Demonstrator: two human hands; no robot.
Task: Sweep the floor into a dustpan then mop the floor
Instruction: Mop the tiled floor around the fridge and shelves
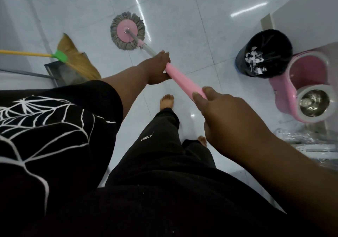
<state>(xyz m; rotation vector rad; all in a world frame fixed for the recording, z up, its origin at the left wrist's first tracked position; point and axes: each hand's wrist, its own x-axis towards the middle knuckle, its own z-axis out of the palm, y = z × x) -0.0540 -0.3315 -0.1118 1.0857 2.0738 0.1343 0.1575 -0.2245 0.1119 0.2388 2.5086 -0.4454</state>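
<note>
A spin mop with a round grey fringe and pink disc (127, 31) rests flat on the white tiled floor (192, 26) ahead of me. Its metal shaft runs back into a pink handle (184, 80). My left hand (158, 68) grips the lower end of the pink handle. My right hand (228, 116) holds its upper end, close to my body. At the left, a straw broom (78, 59) with a yellow stick and green collar lies across a dark metal dustpan (62, 72).
A black-lined bin (265, 53) holding paper scraps stands at the right. Beside it is a pink mop bucket (309, 83) with a steel spinner basket. A white wall or cabinet rises behind them. My bare feet (166, 101) stand on the tiles.
</note>
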